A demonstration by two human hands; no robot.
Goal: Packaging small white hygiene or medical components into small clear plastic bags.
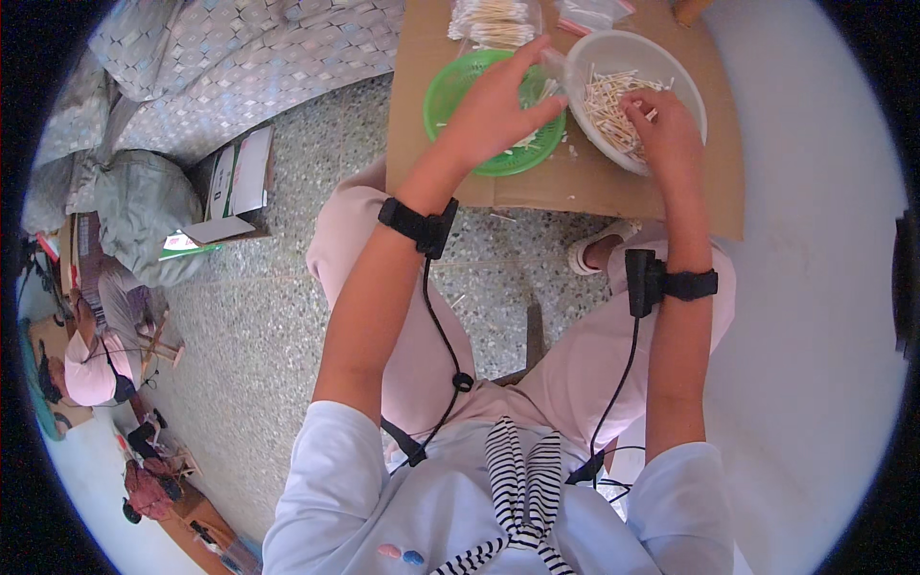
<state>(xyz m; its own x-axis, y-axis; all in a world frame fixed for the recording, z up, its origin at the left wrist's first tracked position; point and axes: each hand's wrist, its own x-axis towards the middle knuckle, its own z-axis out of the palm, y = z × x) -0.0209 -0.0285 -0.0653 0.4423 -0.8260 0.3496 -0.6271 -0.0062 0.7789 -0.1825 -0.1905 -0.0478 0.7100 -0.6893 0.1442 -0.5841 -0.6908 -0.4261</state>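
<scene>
My left hand (pixel 498 113) reaches over a green plastic basket (pixel 444 96), its thumb and index finger spread apart. Beside those fingertips is a clear plastic bag (pixel 556 65), and a few white cotton swabs show near the thumb; whether the hand touches the bag I cannot tell. My right hand (pixel 668 132) dips into a white bowl (pixel 697 94) of loose cotton swabs (pixel 609 103). Its fingers are curled in a pinch on swabs at the right of the pile; how many they hold is hidden.
Bagged cotton swabs (pixel 492 21) and more clear bags (pixel 594 13) lie at the far side of the cardboard-topped table (pixel 613 196). A white wall (pixel 815 287) rises on the right. Opened cartons (pixel 251 172) and a grey sack (pixel 144 206) stand on the left floor; other people sit farther left.
</scene>
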